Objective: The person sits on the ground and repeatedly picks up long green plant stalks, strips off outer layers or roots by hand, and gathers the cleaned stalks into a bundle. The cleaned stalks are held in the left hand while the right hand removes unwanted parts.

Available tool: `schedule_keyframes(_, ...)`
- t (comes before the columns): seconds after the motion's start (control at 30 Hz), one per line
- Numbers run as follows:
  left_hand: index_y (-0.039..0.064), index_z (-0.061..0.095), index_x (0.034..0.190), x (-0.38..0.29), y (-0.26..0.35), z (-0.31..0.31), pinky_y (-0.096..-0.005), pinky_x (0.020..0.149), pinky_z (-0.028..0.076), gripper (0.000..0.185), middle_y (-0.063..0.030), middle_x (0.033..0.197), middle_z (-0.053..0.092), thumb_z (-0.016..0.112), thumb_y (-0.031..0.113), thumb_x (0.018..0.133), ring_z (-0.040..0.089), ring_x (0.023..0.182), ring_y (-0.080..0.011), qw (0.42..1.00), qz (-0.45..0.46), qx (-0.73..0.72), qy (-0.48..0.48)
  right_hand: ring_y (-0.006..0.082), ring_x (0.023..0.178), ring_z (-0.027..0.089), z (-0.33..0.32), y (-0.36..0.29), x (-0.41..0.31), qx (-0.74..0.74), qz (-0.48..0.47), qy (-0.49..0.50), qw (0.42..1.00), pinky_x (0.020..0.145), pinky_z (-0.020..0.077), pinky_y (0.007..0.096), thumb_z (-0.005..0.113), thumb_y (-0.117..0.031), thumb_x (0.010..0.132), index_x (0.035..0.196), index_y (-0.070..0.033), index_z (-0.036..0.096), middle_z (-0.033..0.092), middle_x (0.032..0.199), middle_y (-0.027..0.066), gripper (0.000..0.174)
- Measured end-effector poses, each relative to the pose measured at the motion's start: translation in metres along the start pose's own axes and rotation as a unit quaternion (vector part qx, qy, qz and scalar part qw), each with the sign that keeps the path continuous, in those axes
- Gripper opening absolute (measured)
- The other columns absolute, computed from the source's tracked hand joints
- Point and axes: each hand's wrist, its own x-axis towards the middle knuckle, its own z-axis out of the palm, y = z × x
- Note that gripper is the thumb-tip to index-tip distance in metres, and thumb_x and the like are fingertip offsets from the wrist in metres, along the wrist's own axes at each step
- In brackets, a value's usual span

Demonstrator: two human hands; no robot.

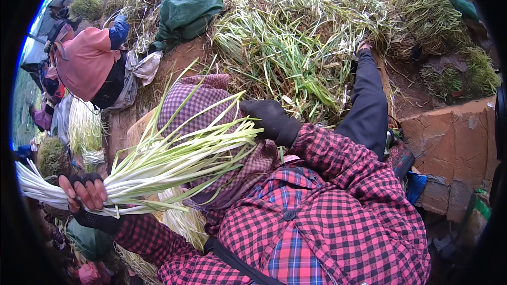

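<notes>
My left hand [85,198], in a black glove with bare fingertips, grips a bunch of long white-and-green leafy stalks [178,162], probably blanched chives. The white ends point left and the leaf tips fan out to the right. My right hand [267,118], in a black glove, is bent beside the leaf tips; its fingers are partly hidden, so whether it pinches any leaf is unclear. Beneath the bunch bulges a purple checked cloth [198,101]. More pale stalks [184,221] lie below, partly covered by my left sleeve.
Ahead spreads a heap of loose green stalks [285,55], with my trousered leg [366,95] along its right side. A green sack [190,8] stands at its left. A brown carton [447,154] is at right. Leftward, a person [85,61] bends near a pale bundle [85,126].
</notes>
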Motion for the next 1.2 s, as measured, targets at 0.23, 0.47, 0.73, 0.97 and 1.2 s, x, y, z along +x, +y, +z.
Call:
schedule_keyframes(0.23,0.009,0.037,0.091,0.019,0.003,-0.007,-0.0305,0.051,0.046,0.021,-0.0041,0.058,0.051,0.056,0.017,0.090,0.051,0.046,-0.0157,0.997,0.042,-0.004,-0.062,0.0318,0.092,0.062,0.008,0.099,-0.029,-0.009,0.213,-0.127,0.969,0.080,0.0488,0.0429,0.060,-0.017,0.074,0.102,-0.007,0.060,0.064,0.098,0.0174,0.030)
schedule_keyframes(0.47,0.009,0.038,0.090,0.134,-0.032,0.071,-0.0289,0.052,0.045,0.018,-0.0020,0.057,0.047,0.054,0.018,0.091,0.049,0.047,-0.0140,0.983,0.056,-0.066,-0.164,0.0188,0.083,0.061,-0.103,0.051,0.001,0.219,0.138,0.121,0.958,0.072,0.0489,0.0319,0.068,-0.020,0.077,0.122,-0.003,0.051,0.062,0.097,0.0107,0.051)
schedule_keyframes(0.73,0.003,0.046,0.093,0.185,-0.135,0.167,-0.0281,0.046,0.042,0.017,-0.0040,0.054,0.044,0.057,0.013,0.085,0.045,0.042,-0.0140,0.985,-0.019,-0.161,-0.057,0.0257,0.113,0.053,-0.169,-0.066,0.028,0.299,-0.217,0.233,0.900,0.092,0.0427,0.0367,0.079,-0.039,0.069,0.139,-0.003,0.031,0.053,0.126,0.0170,0.092)
schedule_keyframes(0.97,0.004,0.045,0.097,0.152,-0.213,0.164,-0.0303,0.045,0.042,0.017,-0.0039,0.054,0.042,0.055,0.013,0.086,0.044,0.042,-0.0156,0.976,-0.147,-0.159,0.015,0.0258,0.087,0.060,-0.046,0.095,-0.041,0.111,0.130,-0.154,0.973,0.082,0.0474,0.0381,0.072,-0.033,0.071,0.111,-0.007,0.058,0.061,0.095,0.0144,0.050)
schedule_keyframes(1.2,0.002,0.047,0.094,0.105,-0.242,0.178,-0.0320,0.048,0.047,0.019,-0.0076,0.056,0.049,0.058,0.011,0.082,0.051,0.045,-0.0192,0.945,-0.302,-0.114,-0.057,0.0212,0.100,0.057,-0.122,0.049,-0.039,0.480,0.056,0.069,0.873,0.089,0.0443,0.0333,0.070,-0.031,0.076,0.119,0.000,0.053,0.059,0.111,0.0092,0.056)
